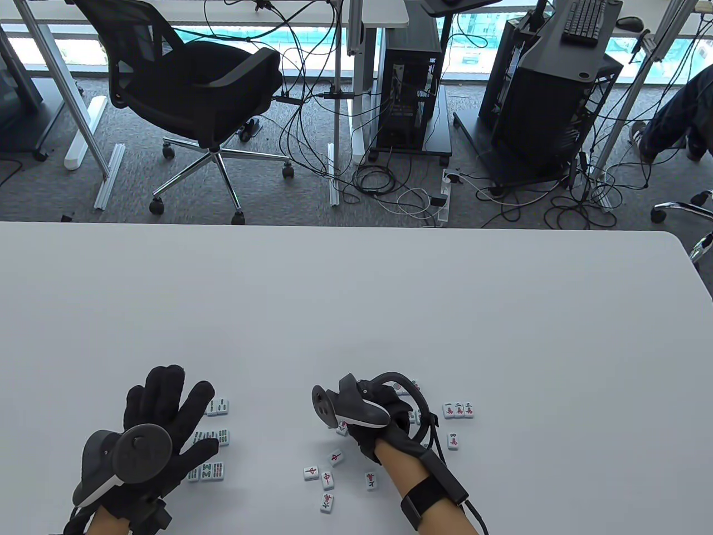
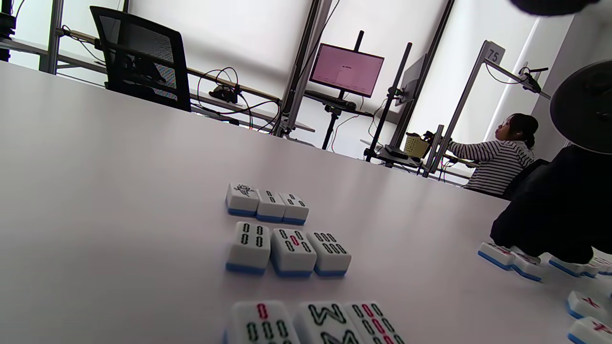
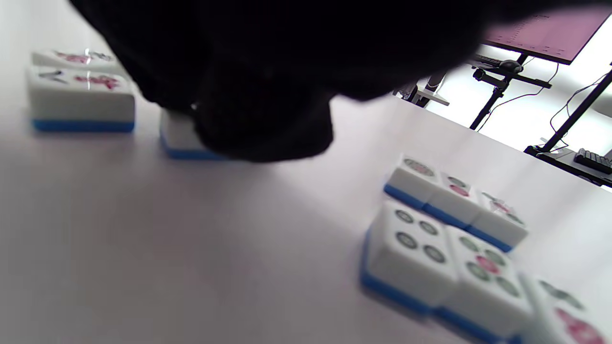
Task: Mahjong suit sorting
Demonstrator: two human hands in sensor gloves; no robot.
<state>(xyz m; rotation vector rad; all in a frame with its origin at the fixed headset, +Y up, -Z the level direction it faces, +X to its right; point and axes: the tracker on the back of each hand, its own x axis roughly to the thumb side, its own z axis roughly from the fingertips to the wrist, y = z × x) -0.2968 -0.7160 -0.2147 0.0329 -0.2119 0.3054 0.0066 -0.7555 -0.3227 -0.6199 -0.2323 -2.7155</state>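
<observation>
My left hand [image 1: 175, 404] lies open and flat with fingers spread, just left of three rows of bamboo tiles [image 1: 214, 438], which also show in the left wrist view [image 2: 287, 251]. My right hand [image 1: 402, 411] is curled down under its tracker among the tiles. In the right wrist view its gloved fingers [image 3: 258, 114] pinch a white, blue-backed tile [image 3: 178, 139] that stands on the table, its face hidden. Circle tiles [image 3: 449, 248] sit in rows right of it. Character tiles [image 1: 458, 411] lie in a short row on the right, with one more [image 1: 453, 440] below.
Several loose character tiles [image 1: 327, 479] are scattered near the front edge between my hands. The white table [image 1: 356, 301] stretches far ahead. An office chair [image 1: 195, 95], cables and computer stands are on the floor beyond it. A seated person [image 2: 497, 157] is in the background.
</observation>
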